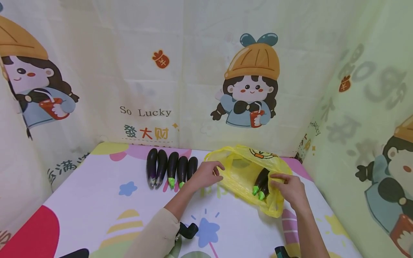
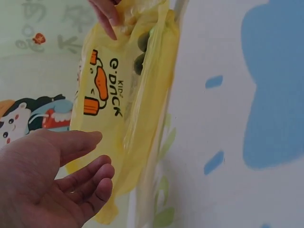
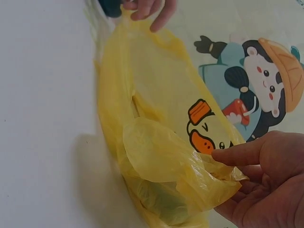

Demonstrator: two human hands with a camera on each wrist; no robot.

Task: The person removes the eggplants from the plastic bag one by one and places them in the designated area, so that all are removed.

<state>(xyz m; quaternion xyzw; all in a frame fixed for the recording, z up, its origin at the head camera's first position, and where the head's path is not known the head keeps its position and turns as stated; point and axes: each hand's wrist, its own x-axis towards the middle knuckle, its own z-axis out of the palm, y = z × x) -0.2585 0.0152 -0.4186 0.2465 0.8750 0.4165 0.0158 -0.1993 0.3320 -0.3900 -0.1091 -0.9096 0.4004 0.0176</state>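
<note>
A yellow plastic bag [image 1: 235, 172] with a printed duck [image 2: 100, 83] lies on its side, its mouth spread toward me. Two dark eggplants [image 1: 260, 181] with green stem ends show inside it. At the bag's right side my right hand [image 1: 290, 190] pinches the rim between thumb and fingers, as the right wrist view shows. My left hand [image 1: 206, 174] is by the bag's left edge, thumb and fingers apart and loosely bent, with nothing between them. Left of the bag lie several more eggplants [image 1: 172, 168] side by side; my left hand and forearm partly cover the rightmost.
A table with a colourful printed cloth [image 1: 155, 215] bears everything. Cream curtains [image 1: 193, 79] with cartoon girls stand behind it and on both sides. Dark straps or devices [image 1: 188, 230] sit near the wrists.
</note>
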